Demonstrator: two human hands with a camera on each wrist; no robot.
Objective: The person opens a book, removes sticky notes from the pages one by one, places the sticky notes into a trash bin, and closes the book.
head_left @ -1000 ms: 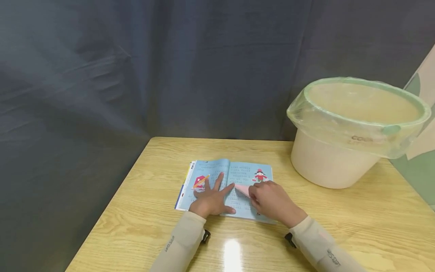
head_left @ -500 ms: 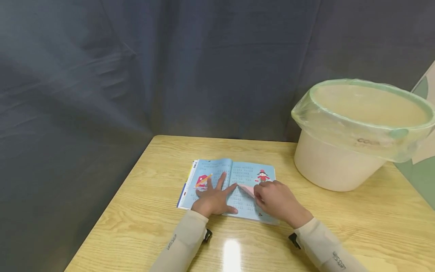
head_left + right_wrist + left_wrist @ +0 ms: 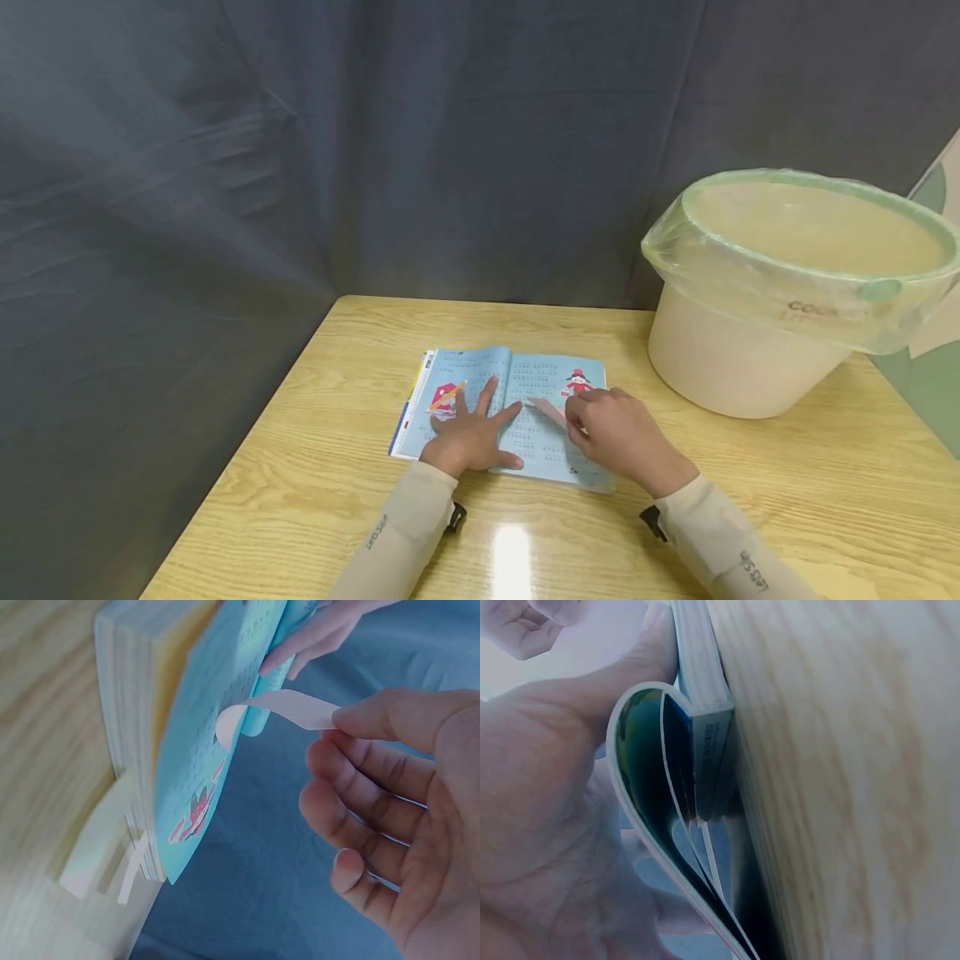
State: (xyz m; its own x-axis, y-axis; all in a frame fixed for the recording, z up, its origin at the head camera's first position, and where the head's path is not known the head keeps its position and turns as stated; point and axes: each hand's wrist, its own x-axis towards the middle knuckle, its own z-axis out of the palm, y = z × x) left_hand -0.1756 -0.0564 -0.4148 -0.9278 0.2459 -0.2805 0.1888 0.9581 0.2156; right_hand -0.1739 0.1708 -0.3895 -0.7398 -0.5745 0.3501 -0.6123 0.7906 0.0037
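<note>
Blue-paged children's workbook [image 3: 510,408] — lies open on the wooden worktop [image 3: 315,467], near its middle, with printed rows of small figures and two cartoon drawings on the pages.

Left hand [image 3: 468,437] — pressed flat on the left page, fingers [image 3: 487,396] straight and spread, holding the book open (the left wrist view shows the leaves bowed under the palm, with the stacked page edges against the wood).

Right hand [image 3: 618,437] — over the right page; thumb and forefinger pinch a pale pink paper strip [image 3: 289,709], which curls from the page surface up to the fingertips [image 3: 360,720]. The remaining fingers are loosely curled beneath it.

Paper tabs [image 3: 97,859] — pale slips protruding from the book's page edges, seen in the right wrist view.

Cream plastic bin [image 3: 750,358] — lined with a translucent green bag [image 3: 795,308], standing on the worktop's far right, well apart from the book.

Dark grey curtain [image 3: 300,150] — hangs behind.
</note>
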